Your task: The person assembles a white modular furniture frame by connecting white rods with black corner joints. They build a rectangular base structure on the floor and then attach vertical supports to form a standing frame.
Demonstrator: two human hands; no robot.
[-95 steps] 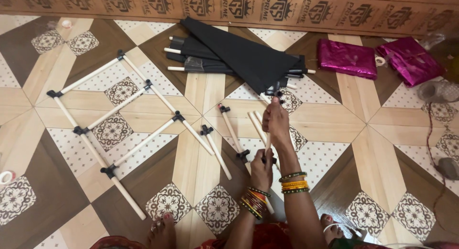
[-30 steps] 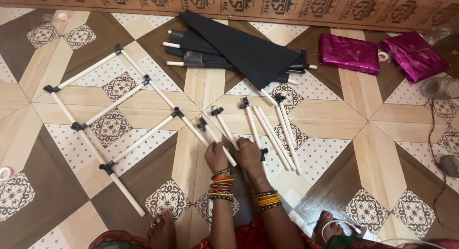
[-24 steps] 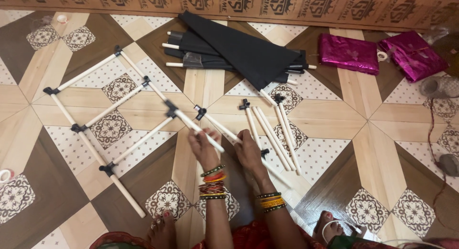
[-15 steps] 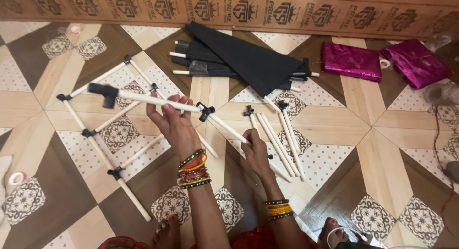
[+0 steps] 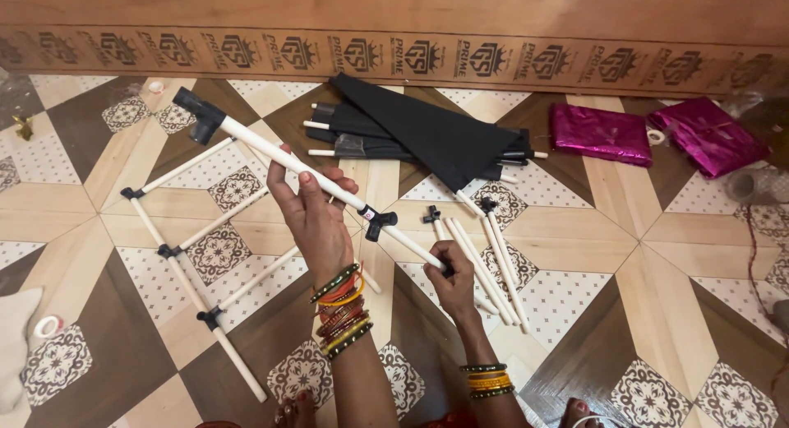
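Observation:
My left hand (image 5: 311,216) grips a long white rod (image 5: 271,155) near its middle and holds it lifted at a slant; the rod has black plastic connectors at its upper left end and midway. My right hand (image 5: 451,282) pinches the rod's lower end. Just right of that hand, several loose white rods with black connectors (image 5: 485,255) lie on the patterned floor. To the left lies a partly joined frame of white rods (image 5: 191,268). Both wrists wear coloured bangles.
A bundle of folded black fabric with white rods (image 5: 419,132) lies ahead by the wooden wall. Two shiny magenta packets (image 5: 600,134) sit at the right. A roll of tape (image 5: 48,326) lies at the left edge. My feet show at the bottom.
The left hand picked a connector-tipped rod off the floor and raised it up and leftward. The right hand moved onto its lower end. The camera shifted slightly.

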